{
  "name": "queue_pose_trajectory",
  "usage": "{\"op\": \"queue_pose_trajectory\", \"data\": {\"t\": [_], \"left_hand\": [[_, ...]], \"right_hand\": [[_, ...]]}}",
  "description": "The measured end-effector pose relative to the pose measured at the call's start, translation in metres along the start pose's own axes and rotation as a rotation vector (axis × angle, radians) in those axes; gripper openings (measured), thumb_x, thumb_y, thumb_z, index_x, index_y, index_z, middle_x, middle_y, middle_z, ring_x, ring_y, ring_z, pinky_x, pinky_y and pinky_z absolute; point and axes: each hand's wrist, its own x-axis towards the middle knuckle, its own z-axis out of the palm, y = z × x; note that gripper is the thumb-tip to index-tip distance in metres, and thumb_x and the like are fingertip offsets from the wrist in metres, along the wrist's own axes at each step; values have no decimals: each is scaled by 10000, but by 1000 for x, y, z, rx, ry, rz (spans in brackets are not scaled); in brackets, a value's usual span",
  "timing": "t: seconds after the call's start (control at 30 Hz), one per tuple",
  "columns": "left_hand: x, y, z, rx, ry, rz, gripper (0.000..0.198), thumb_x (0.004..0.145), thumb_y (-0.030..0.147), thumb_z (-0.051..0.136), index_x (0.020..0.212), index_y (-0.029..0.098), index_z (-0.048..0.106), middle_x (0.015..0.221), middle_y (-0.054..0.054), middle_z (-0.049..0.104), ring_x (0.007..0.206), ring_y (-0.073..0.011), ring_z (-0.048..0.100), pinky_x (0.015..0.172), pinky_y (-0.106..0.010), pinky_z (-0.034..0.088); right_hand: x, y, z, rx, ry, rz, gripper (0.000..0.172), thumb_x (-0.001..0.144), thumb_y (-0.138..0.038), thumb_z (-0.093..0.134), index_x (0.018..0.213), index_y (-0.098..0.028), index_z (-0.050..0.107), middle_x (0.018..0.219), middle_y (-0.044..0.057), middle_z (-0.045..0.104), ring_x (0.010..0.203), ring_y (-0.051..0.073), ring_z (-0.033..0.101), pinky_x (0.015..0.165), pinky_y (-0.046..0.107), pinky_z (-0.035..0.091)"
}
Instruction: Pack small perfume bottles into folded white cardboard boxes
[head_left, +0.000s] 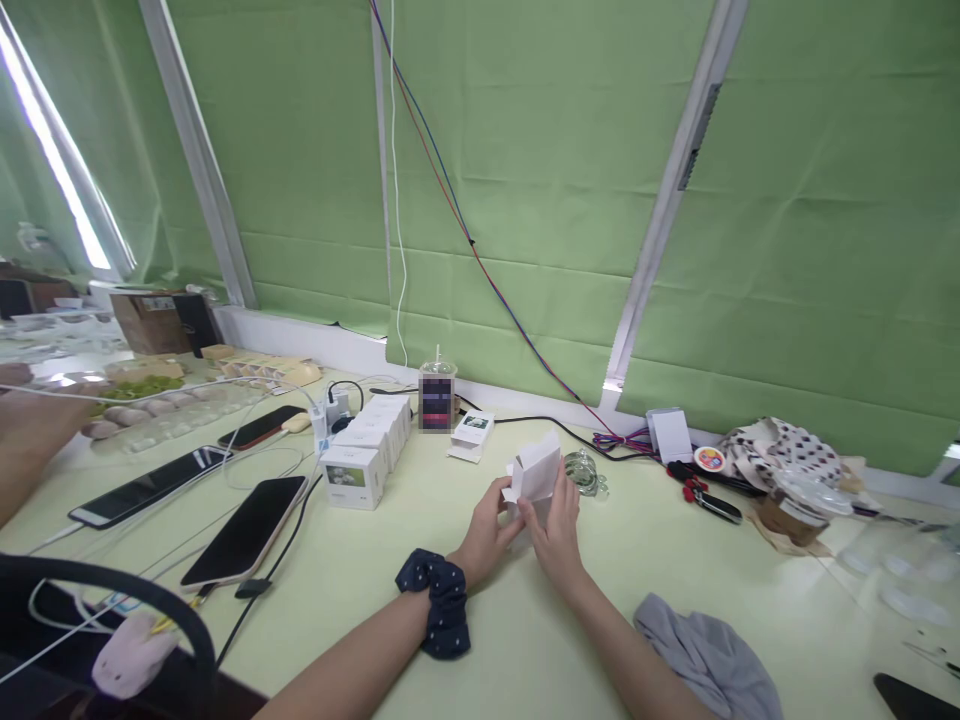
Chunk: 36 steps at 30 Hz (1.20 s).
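Grey cloth (705, 650) lies crumpled nearest, at 4 o'clock from the hands, on the pale green table (420, 520). Navy scrunchie (442, 602) sits on the L wrist. L hand (486, 535) is curled, thumb & fingertips pinching the lower L side of a small white carton (538, 468). R hand (561, 525) is half closed, fingers wrapped on the carton's R side & underside. Carton is held betw. both hands just above the table, approx. mid-frame, tilted, top flap standing open. Black phone (247, 530) lies face up at 9 o'clock. Row of white boxes (369, 445) at 10 o'clock, glass jar (585, 472) just beyond the carton at 1 o'clock. Drink cup (437, 397) farther off at 11 o'clock, w/ green blinds (525, 150) behind.
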Motion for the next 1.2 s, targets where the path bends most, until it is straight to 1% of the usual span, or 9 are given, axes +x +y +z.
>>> {"op": "queue_pose_trajectory", "data": {"t": [0.13, 0.27, 0.6, 0.67, 0.8, 0.87, 1.03, 1.13, 1.2], "left_hand": [[4, -1, -4, -46, -2, -77, 453, 839, 337, 573, 1229, 225, 372, 1165, -88, 544, 934, -181, 618, 789, -352, 540], [6, -7, -8, -77, -29, -73, 527, 846, 339, 568, 1295, 246, 309, 1222, -95, 512, 927, -174, 629, 813, -368, 539], [6, -9, -11, -70, -101, -37, 564, 890, 323, 507, 1377, 246, 233, 1287, -119, 492, 1019, -193, 602, 906, -396, 498], [6, -10, -11, -60, -103, -14, 605, 894, 312, 503, 1409, 247, 193, 1280, -121, 504, 1027, -198, 596, 911, -405, 496], [6, -14, -12, -39, -110, 41, 674, 900, 292, 493, 1454, 275, 108, 1356, -124, 455, 1100, -211, 557, 928, -414, 490], [5, -17, -14, -23, -115, 59, 686, 902, 290, 486, 1462, 282, 89, 1417, -124, 391, 1125, -215, 540, 937, -416, 484], [6, -18, -17, 2, -120, 72, 691, 903, 291, 484, 1463, 277, 80, 1427, -128, 363, 1119, -216, 533, 941, -424, 476], [7, -16, -19, 8, -116, 76, 601, 908, 293, 478, 1433, 268, 188, 1371, -126, 412, 1104, -214, 538, 933, -414, 479], [7, -14, -20, 19, -112, 87, 509, 907, 300, 477, 1380, 255, 293, 1335, -122, 433, 1109, -223, 532, 924, -407, 484]], "right_hand": [[12, 8, -10, 97, -29, -36, 528, 931, -483, 315, 1375, -210, 391, 1276, 123, 525, 1217, 289, 404, 1018, 504, 294], [21, 12, -18, 179, -17, -2, 440, 893, -465, 436, 1231, -206, 546, 1090, 111, 618, 1045, 267, 520, 905, 439, 404], [25, 9, -20, 251, -10, 42, 241, 760, -368, 634, 912, -185, 600, 920, 62, 587, 858, 208, 552, 757, 335, 430], [25, 10, -19, 291, -7, 44, 269, 754, -344, 631, 969, -190, 583, 910, 52, 568, 875, 204, 546, 742, 317, 432], [23, 10, -19, 333, 16, 3, 545, 765, -291, 608, 1273, -227, 421, 892, 24, 545, 868, 185, 535, 766, 310, 427], [23, 10, -20, 327, -13, -27, 550, 767, -280, 602, 1285, -235, 422, 892, 23, 549, 866, 185, 530, 795, 319, 425], [23, 12, -21, 319, -36, -95, 273, 787, -267, 588, 1053, -212, 571, 948, 59, 555, 874, 194, 535, 729, 302, 442], [21, 11, -20, 276, -25, -172, 82, 809, -259, 579, 833, -192, 619, 907, 63, 531, 885, 196, 535, 719, 298, 442], [20, 10, -20, 259, -18, -197, 102, 819, -255, 571, 759, -186, 615, 895, 64, 522, 880, 193, 536, 722, 300, 443]]}}
